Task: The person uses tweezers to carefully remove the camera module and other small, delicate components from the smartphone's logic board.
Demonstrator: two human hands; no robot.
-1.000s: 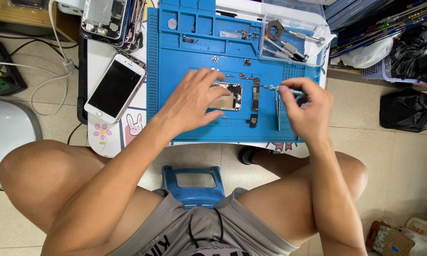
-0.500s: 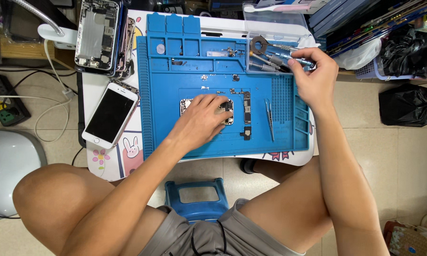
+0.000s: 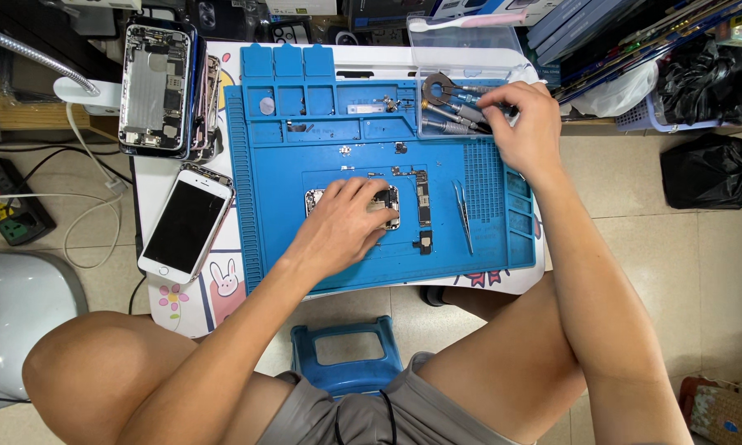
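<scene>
- Since half a second ago, the right hand point(image 3: 526, 132) has stayed up at the top right corner of the blue repair mat point(image 3: 305, 239), now with its fingertips down among the screwdrivers point(image 3: 457, 111) lying in the clear plastic tray point(image 3: 470, 49); a second ago it was lower, beside the small part in the middle of the mat.
- The left hand point(image 3: 338, 231) has kept its place on the mat's centre throughout.
- The right hand's fingers are curled and pinched at the handles of the screwdrivers; whether they actually grip one I cannot tell.
- The left hand lies palm down with fingers spread and bent, pressing on a small metal phone component point(image 3: 385, 206) that shows partly under the fingertips.
- Just right of that component lie a narrow dark circuit board point(image 3: 422, 198) and a small dark piece point(image 3: 425, 241) below it.
- A pair of tweezers point(image 3: 463, 216) lies further right on the mat, apart from both hands.
- Left of the mat a white smartphone point(image 3: 186, 224) lies screen up, and above it an opened phone shell point(image 3: 155, 89) rests on a stack.
- A blue stool point(image 3: 346, 356) shows between the person's knees.
</scene>
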